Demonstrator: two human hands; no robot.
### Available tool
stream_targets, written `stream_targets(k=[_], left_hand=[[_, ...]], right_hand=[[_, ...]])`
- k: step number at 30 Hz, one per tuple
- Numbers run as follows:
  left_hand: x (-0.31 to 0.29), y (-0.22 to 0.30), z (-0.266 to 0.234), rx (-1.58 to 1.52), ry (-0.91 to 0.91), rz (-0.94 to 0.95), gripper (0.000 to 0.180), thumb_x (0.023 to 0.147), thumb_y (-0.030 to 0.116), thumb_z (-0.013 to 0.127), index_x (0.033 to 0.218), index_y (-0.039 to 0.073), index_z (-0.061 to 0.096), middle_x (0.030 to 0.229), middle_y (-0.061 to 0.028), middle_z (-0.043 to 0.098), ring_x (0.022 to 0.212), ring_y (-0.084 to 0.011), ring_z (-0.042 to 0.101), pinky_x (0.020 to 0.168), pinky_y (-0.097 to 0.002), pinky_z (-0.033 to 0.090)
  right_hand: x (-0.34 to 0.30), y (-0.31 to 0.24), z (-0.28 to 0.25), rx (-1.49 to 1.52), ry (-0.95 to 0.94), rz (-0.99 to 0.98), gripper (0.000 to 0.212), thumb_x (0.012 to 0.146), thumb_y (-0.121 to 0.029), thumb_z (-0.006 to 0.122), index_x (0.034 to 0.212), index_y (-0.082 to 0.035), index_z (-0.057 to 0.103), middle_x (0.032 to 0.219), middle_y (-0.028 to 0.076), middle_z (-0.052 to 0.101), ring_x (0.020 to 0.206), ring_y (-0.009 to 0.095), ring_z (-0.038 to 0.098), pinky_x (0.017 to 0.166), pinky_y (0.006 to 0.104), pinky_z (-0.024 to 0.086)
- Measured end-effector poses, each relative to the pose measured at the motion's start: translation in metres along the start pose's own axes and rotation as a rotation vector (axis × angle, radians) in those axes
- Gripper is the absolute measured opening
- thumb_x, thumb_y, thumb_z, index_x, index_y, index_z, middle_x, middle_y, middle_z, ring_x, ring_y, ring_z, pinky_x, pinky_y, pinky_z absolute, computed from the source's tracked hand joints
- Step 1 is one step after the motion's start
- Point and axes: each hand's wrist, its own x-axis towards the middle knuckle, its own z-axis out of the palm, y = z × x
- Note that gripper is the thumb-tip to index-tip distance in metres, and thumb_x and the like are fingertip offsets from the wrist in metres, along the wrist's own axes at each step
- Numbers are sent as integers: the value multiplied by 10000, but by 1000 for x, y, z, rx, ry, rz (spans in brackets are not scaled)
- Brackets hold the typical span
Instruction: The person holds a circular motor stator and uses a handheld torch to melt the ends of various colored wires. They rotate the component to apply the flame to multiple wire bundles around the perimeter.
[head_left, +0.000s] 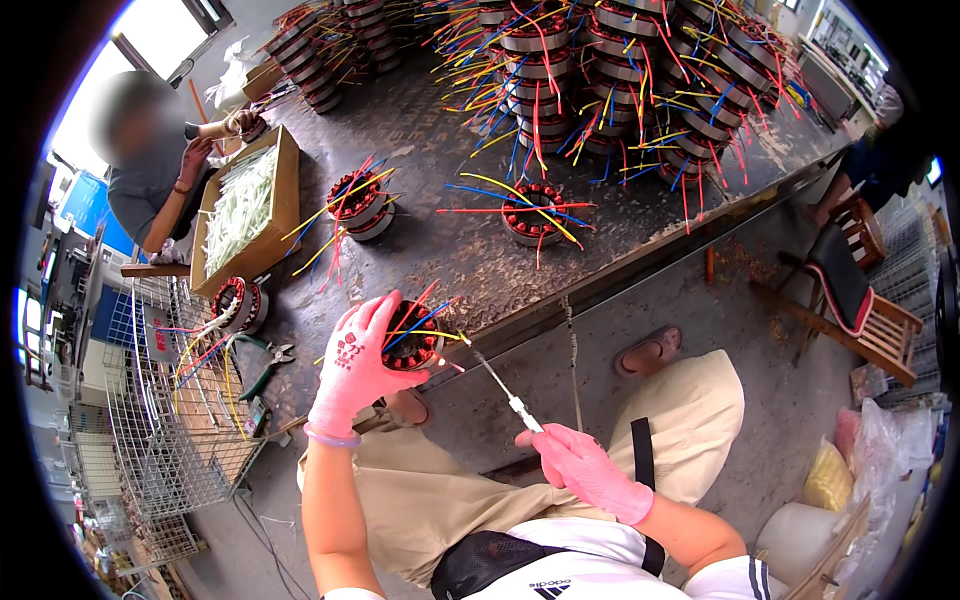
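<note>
My left hand (352, 370), in a pink glove, is closed round a motor stator (412, 348) with red windings, tilted at the table's near edge. Red, blue and yellow wires stick out of it. Lower right, my right hand (592, 472), also gloved in pink, grips a thin rod-like tool (516, 404) with a white handle part. The tool's narrow tip points up-left, close to a yellow wire's end; whether they touch I cannot tell. Left of my left hand lie pliers (268, 366) with green handles, beside another stator (240, 305) with white sleeving on it.
Stators stand on the dark worn table (430, 140): one alone (535, 214), two stacked (362, 205), tall stacks (540, 80) behind. A box (285, 205) of white tubes sits left, near a co-worker (150, 160). Wire racks (160, 390) stand left; a wooden chair (850, 290) stands right.
</note>
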Motion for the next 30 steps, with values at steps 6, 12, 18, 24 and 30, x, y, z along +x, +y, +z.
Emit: stream_targets(k=[6,12,18,24,30], left_hand=[[-2,0,1,9,-5,-10,983,528,303,876,1366,19,449,1282,-155,544,1185,-348,520,1034,-433,405],[-1,1,2,11,-9,-12,983,528,301,877,1366,15,448,1286,-157,541,1191,-348,516,1039,-432,401],[0,2,0,2,-24,-23,974,528,298,874,1359,14,453,1277,-154,545,1184,-344,519,1033,-431,403],[0,2,1,0,-15,-25,966,527,292,875,1351,11,457,1265,-151,551,1181,-343,520,1028,-428,406],[-1,2,1,-11,-18,-29,974,522,286,878,1353,9,454,1264,-153,551,1179,-341,522,1026,-423,408]], right_hand=[[0,-1,-1,-36,-3,-19,330,1026,-276,440,1157,-36,625,549,-30,439,457,38,322,438,228,253],[1,-1,-1,-16,13,-25,323,1026,-267,437,1155,-40,627,542,-27,437,430,43,311,425,230,250],[0,-2,-3,-47,7,-21,323,1024,-269,442,1156,-39,626,542,-25,438,426,44,310,424,229,251],[1,-4,-1,-13,6,-12,323,1023,-271,444,1154,-39,627,547,-26,441,437,43,318,432,226,255],[1,-1,-1,-9,1,-22,319,1022,-267,445,1153,-41,628,554,-30,437,462,39,333,449,226,263]])
